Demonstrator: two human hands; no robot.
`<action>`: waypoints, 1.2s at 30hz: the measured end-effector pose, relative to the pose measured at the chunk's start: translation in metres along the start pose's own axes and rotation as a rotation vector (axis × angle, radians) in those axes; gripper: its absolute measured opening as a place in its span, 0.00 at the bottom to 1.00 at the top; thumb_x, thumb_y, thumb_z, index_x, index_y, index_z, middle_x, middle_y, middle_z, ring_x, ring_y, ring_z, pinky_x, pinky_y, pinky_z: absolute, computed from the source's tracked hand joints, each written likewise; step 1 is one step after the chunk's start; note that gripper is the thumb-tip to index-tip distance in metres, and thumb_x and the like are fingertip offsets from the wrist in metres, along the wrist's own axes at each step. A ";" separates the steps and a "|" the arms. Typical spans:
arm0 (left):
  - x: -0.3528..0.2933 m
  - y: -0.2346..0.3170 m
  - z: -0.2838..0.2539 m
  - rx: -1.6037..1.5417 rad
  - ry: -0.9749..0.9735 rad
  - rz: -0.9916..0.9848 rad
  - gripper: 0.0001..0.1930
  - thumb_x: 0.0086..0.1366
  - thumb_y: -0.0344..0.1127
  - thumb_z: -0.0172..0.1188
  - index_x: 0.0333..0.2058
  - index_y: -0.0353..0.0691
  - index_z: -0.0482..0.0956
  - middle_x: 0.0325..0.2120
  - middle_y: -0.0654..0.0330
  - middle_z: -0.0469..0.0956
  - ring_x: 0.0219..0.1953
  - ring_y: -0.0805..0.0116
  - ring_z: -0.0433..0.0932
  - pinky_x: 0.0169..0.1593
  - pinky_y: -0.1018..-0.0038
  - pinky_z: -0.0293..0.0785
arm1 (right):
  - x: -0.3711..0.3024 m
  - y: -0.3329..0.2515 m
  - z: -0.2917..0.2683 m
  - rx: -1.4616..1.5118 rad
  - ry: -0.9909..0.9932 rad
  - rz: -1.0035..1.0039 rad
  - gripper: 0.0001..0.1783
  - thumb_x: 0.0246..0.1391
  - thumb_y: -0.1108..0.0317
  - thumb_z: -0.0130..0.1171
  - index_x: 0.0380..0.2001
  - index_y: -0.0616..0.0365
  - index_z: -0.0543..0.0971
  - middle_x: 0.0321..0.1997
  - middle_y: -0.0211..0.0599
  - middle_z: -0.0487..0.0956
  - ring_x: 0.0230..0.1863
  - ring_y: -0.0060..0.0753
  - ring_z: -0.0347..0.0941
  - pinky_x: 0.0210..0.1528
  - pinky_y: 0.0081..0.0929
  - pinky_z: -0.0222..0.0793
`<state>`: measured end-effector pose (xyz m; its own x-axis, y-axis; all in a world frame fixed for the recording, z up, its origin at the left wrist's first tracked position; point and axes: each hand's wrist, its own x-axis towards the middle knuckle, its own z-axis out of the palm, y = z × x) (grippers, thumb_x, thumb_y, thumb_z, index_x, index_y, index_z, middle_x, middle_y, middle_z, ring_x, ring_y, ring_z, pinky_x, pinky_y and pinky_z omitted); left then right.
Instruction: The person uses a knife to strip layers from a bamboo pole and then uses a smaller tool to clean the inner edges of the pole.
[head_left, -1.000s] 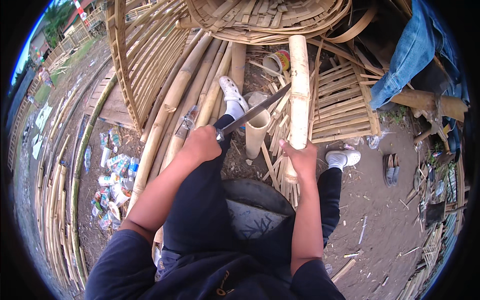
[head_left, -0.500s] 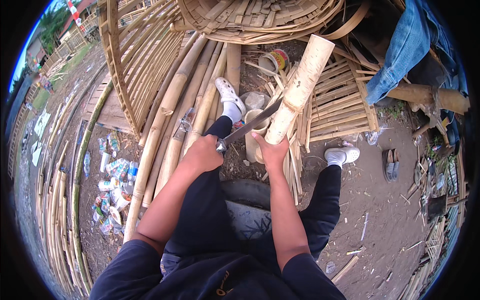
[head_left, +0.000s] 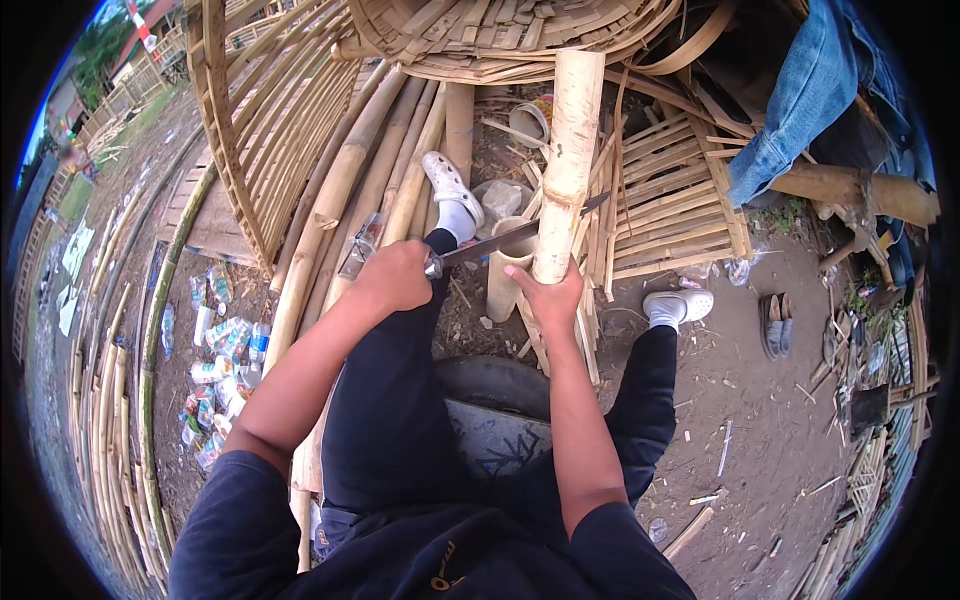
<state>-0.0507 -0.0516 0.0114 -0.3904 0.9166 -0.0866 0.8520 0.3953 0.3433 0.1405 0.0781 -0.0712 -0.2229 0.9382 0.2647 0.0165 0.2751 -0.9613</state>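
Observation:
My left hand [head_left: 395, 277] is closed around the handle of a long-bladed machete [head_left: 510, 240]. Its blade slants up to the right and passes behind a thick, pale bamboo piece [head_left: 572, 150], with the tip showing on the far side. Whether the edge touches the bamboo is hidden. My right hand [head_left: 550, 297] grips the bamboo's lower end, thumb out at the left, and the piece stands nearly upright in view, its node just above the blade. Below the blade, near my right hand, is a short upright bamboo tube [head_left: 503, 285].
Long bamboo poles [head_left: 345, 180] lie to the left, beside plastic litter [head_left: 228, 340]. Slatted bamboo panels [head_left: 665, 200] and a woven basket [head_left: 500, 65] fill the far side. Denim cloth [head_left: 800, 110] hangs at right. A pair of shoes [head_left: 775, 325] sits on the dirt.
The bamboo piece has turned more upright, its top swinging left. The machete has shifted slightly left with my left hand, and its tip now shows past the bamboo.

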 end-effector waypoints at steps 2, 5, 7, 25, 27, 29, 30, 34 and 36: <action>0.001 -0.001 -0.001 0.009 -0.002 0.042 0.13 0.49 0.27 0.52 0.34 0.33 0.81 0.32 0.38 0.79 0.40 0.41 0.79 0.47 0.55 0.75 | -0.001 -0.001 0.000 0.017 0.017 -0.011 0.28 0.32 0.67 0.81 0.36 0.63 0.76 0.32 0.33 0.80 0.34 0.24 0.75 0.39 0.27 0.73; 0.002 -0.001 -0.004 0.000 0.019 0.110 0.14 0.49 0.27 0.53 0.35 0.34 0.81 0.31 0.39 0.79 0.39 0.42 0.79 0.47 0.55 0.75 | 0.000 0.006 -0.002 0.080 0.033 -0.005 0.28 0.32 0.67 0.82 0.36 0.63 0.76 0.33 0.33 0.80 0.34 0.23 0.75 0.39 0.27 0.73; -0.001 0.006 -0.015 -0.009 0.058 0.133 0.15 0.48 0.27 0.54 0.36 0.34 0.81 0.30 0.39 0.79 0.39 0.42 0.79 0.47 0.55 0.75 | 0.001 0.008 -0.004 0.112 0.032 0.012 0.28 0.32 0.67 0.82 0.36 0.63 0.76 0.33 0.33 0.80 0.34 0.23 0.74 0.39 0.27 0.73; 0.009 -0.010 -0.010 -0.082 0.069 0.231 0.06 0.48 0.26 0.56 0.27 0.34 0.78 0.23 0.42 0.78 0.34 0.41 0.78 0.41 0.54 0.73 | 0.004 0.012 -0.006 0.025 0.042 0.005 0.26 0.34 0.64 0.80 0.35 0.62 0.77 0.32 0.33 0.81 0.33 0.24 0.75 0.39 0.29 0.73; 0.009 -0.007 -0.011 -0.088 0.060 0.204 0.06 0.48 0.26 0.55 0.27 0.34 0.78 0.23 0.41 0.78 0.34 0.41 0.78 0.41 0.54 0.73 | 0.004 0.009 -0.005 0.052 0.041 0.014 0.25 0.34 0.65 0.80 0.35 0.62 0.77 0.32 0.33 0.81 0.33 0.24 0.75 0.39 0.29 0.73; 0.009 -0.006 -0.011 -0.093 0.055 0.180 0.06 0.48 0.25 0.55 0.26 0.34 0.78 0.24 0.41 0.78 0.34 0.41 0.78 0.41 0.54 0.73 | 0.004 0.006 -0.005 0.066 0.036 0.014 0.25 0.35 0.65 0.80 0.35 0.62 0.77 0.32 0.33 0.81 0.33 0.24 0.75 0.39 0.29 0.73; 0.010 -0.005 -0.011 -0.096 0.054 0.170 0.06 0.48 0.25 0.55 0.27 0.33 0.78 0.24 0.40 0.78 0.34 0.41 0.78 0.41 0.54 0.73 | 0.005 0.006 -0.005 0.067 0.033 0.010 0.26 0.35 0.65 0.80 0.35 0.62 0.77 0.32 0.33 0.81 0.33 0.24 0.75 0.39 0.29 0.73; 0.017 -0.010 -0.007 -0.081 0.027 0.109 0.08 0.47 0.25 0.54 0.27 0.33 0.78 0.24 0.38 0.77 0.34 0.41 0.79 0.42 0.53 0.73 | 0.006 -0.008 -0.012 -0.063 0.001 0.022 0.23 0.37 0.66 0.78 0.36 0.64 0.78 0.32 0.36 0.82 0.32 0.25 0.77 0.39 0.28 0.73; 0.019 -0.005 -0.008 -0.057 -0.002 0.084 0.08 0.47 0.25 0.53 0.28 0.33 0.79 0.24 0.38 0.77 0.35 0.40 0.79 0.42 0.53 0.73 | 0.007 -0.019 -0.025 -0.140 0.007 0.019 0.21 0.39 0.67 0.75 0.35 0.65 0.78 0.31 0.39 0.82 0.32 0.28 0.78 0.38 0.29 0.73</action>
<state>-0.0652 -0.0366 0.0160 -0.3175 0.9465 -0.0572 0.8605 0.3129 0.4020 0.1630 0.0846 -0.0494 -0.2143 0.9450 0.2472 0.1571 0.2831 -0.9461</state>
